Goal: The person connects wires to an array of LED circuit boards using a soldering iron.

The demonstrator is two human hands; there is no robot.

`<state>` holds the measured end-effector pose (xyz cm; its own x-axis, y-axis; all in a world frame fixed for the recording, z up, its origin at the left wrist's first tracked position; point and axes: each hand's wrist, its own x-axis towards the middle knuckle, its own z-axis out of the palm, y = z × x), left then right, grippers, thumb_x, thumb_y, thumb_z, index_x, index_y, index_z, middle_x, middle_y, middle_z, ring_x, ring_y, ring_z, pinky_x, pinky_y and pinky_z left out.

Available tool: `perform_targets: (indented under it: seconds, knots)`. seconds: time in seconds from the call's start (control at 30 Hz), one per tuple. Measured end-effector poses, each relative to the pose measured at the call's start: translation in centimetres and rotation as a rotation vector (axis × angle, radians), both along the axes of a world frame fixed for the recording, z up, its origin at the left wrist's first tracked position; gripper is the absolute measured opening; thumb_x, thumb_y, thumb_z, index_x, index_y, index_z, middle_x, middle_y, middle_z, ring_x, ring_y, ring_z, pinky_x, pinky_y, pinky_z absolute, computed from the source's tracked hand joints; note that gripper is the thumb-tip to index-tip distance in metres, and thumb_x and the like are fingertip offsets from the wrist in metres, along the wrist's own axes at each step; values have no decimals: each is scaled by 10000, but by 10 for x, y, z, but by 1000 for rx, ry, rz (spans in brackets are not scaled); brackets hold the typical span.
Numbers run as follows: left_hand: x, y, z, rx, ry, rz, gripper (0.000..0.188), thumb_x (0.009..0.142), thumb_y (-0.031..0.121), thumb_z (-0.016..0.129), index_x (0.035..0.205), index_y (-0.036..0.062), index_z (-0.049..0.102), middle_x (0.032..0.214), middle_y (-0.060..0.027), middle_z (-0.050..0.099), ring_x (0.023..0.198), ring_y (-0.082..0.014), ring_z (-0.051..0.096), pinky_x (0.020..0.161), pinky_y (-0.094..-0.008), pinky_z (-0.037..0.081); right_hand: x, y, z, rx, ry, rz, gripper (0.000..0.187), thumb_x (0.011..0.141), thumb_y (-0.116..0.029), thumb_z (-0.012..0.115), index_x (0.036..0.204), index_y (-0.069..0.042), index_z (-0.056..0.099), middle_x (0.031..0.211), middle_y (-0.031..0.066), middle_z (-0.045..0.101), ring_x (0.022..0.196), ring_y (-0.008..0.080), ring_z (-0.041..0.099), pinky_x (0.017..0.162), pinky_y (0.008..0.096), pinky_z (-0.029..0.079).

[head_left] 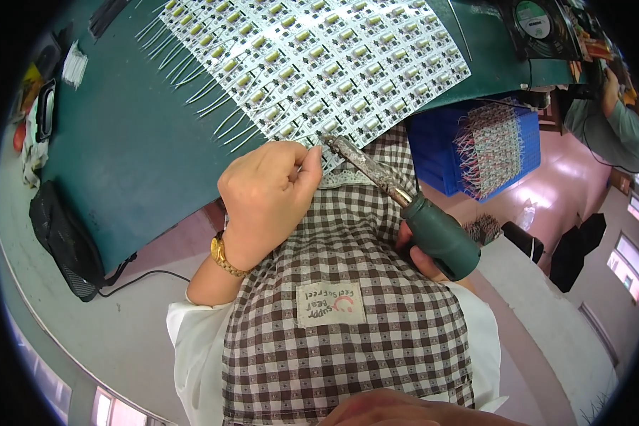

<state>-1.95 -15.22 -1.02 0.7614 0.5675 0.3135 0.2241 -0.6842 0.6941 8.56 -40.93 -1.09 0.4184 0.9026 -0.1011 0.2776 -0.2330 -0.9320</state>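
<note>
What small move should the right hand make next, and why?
Perhaps steady the soldering iron in the right hand: its tip appears over the near end of the circuit board sheet, and the left hand is curled close by, so slipping might burn it.

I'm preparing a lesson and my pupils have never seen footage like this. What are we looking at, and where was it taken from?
There is no machine here, only a person's bare hands. A fisheye camera on the head looks down, so edges bend. On the green table lies a white sheet of circuit boards, with thin wires along its left edge. The right hand holds what looks like a soldering iron, its tip at the sheet's near corner. Beside it is the left hand, fingers curled; whether they pinch anything is hidden.
</note>
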Motion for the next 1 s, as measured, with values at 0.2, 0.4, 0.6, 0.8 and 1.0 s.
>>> perform_targets:
  seconds: [0.2, 0.4, 0.6, 0.8, 1.0]
  knots:
    - [3, 0, -2, -19, -10, -1, 197, 688, 69, 742, 618, 87, 559, 521, -17, 526, 427, -167, 506, 404, -277, 369, -7, 6, 8, 37, 253, -199, 229, 691, -102, 677, 897, -22, 616, 783, 93, 611, 663, 208, 606, 588, 291, 486]
    - [3, 4, 2, -24, -2, -19, 169, 723, 32, 735, 640, 29, 588, 554, -29, 556, 439, -87, 491, 416, -214, 372, 11, 9, 18, 90, 194, 10, 459, 821, -111, 589, 1243, 9, 455, 907, 125, 583, 832, 220, 581, 747, 341, 484]
    - [-1, 5, 8, -61, 42, 33, 216, 715, 104, 718, 610, 87, 530, 541, -35, 513, 452, -197, 507, 416, -303, 378, 6, 23, 29, 91, 301, -60, 490, 835, -135, 608, 1269, 0, 425, 907, 122, 574, 863, 224, 581, 798, 352, 482]
    - [-13, 11, 14, 65, 88, -194, 175, 782, 130, 681, 743, 57, 527, 651, -95, 508, 566, -283, 533, 490, -364, 415, -15, 22, 1, 222, 493, -364, 456, 864, -252, 636, 1217, -21, 463, 930, 72, 545, 858, 178, 541, 804, 327, 445]
    - [-17, 11, 18, -28, 11, -134, 163, 765, 117, 679, 753, 56, 527, 672, -94, 519, 614, -287, 545, 536, -368, 432, -8, 34, -16, 422, 418, -488, 549, 832, -371, 644, 1185, -4, 438, 823, 101, 521, 722, 184, 518, 644, 323, 486]
